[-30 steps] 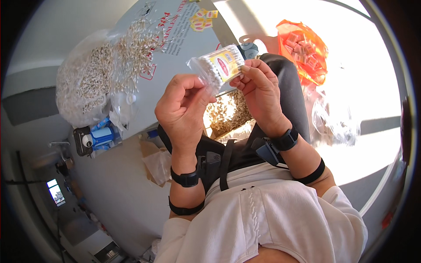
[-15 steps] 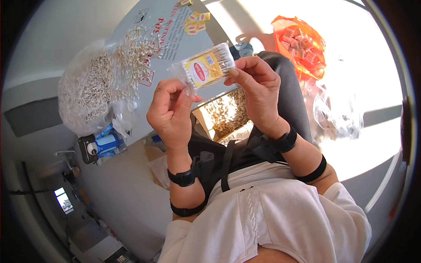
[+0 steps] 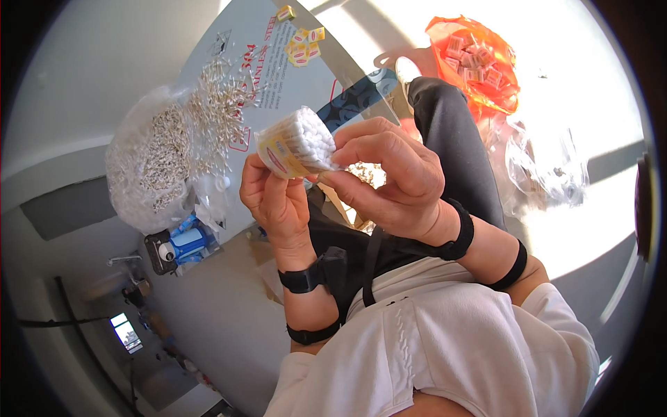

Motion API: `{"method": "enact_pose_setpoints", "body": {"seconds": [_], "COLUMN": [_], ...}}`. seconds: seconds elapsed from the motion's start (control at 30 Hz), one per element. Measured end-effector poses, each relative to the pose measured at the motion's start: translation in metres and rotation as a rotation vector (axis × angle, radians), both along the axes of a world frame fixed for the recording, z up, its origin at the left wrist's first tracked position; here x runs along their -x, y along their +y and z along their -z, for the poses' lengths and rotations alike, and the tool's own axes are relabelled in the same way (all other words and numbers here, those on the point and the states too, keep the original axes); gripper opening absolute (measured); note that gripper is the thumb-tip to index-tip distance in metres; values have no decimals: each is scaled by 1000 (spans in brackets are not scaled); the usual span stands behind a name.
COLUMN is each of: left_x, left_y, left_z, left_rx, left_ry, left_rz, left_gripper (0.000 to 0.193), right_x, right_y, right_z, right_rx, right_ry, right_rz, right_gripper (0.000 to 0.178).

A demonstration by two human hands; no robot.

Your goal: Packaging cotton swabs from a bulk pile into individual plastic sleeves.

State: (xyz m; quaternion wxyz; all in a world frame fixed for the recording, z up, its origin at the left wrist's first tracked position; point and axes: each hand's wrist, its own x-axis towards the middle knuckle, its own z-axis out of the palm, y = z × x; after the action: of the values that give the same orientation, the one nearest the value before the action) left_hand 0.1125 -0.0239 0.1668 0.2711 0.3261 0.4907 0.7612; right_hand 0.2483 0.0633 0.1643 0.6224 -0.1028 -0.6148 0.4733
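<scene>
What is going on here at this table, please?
A person is holding a clear pack of cotton swabs with both hands. The left hand grips its labelled body, and the right hand pinches at the end with the white tips; I cannot tell whether that end is sealed. On the table lie loose swabs and small yellow cards, beside a large clear bag of swabs. An orange bag holding small packages is to the right.

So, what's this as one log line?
left hand: holding cotton-swab pack; right hand: at pack's white-tipped end; table: loose swabs
</scene>
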Motion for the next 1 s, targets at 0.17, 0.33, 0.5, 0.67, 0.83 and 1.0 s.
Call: {"method": "enact_pose_setpoints", "body": {"seconds": [0.17,0.33,0.5,0.67,0.83,1.0], "left_x": [3,3,-4,-8,-2,6], "left_y": [-2,-3,-3,-5,-9,-14], "left_z": [6,4,-5,-5,-8,-5], "left_rx": [-6,47,269,416,389,356], "left_ry": [-96,8,411,687,726,589], "left_rz": [-41,50,-17,-98,-170,-164], "left_gripper": [6,4,6,12,14,10], "right_x": [-1,5,8,24,30,29], "right_y": [-1,-2,12,7,10,16], "right_z": [2,11,14,43,68,85], "right_rx": [-15,411,714,944,1064,1127], "right_ry": [-19,46,-122,10,141,61], "right_rz": [-27,-187,-341,-380,-390,-360], "right_gripper": [25,46,59,35,28,30]}}
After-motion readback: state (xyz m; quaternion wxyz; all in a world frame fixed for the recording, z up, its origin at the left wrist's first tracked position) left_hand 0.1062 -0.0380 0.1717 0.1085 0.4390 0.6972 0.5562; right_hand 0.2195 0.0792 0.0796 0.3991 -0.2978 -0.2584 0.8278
